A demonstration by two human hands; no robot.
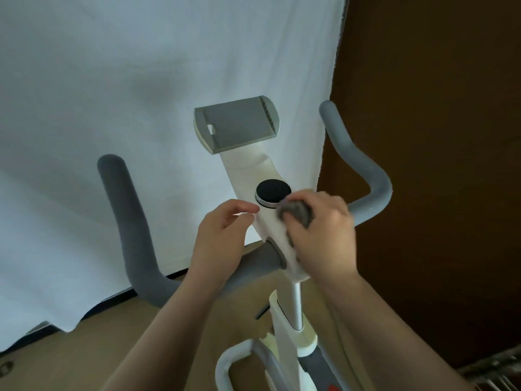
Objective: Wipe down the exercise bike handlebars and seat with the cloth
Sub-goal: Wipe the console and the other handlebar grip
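The exercise bike's grey padded handlebars curve up on both sides, the left handlebar [127,221] and the right handlebar [363,165], joined at a white centre stem [270,230]. My right hand [324,230] grips a bunched grey cloth [296,214] and presses it on the stem just below the black round knob [273,191]. My left hand [222,238] hovers over the left bar beside the stem, fingers loosely curled and holding nothing. The seat is out of view.
A grey tablet holder [236,122] tops the stem. A white sheet [141,108] hangs behind the bike, with a dark brown wall [437,136] to the right. The white frame and post [293,334] drop toward a tan floor [112,348].
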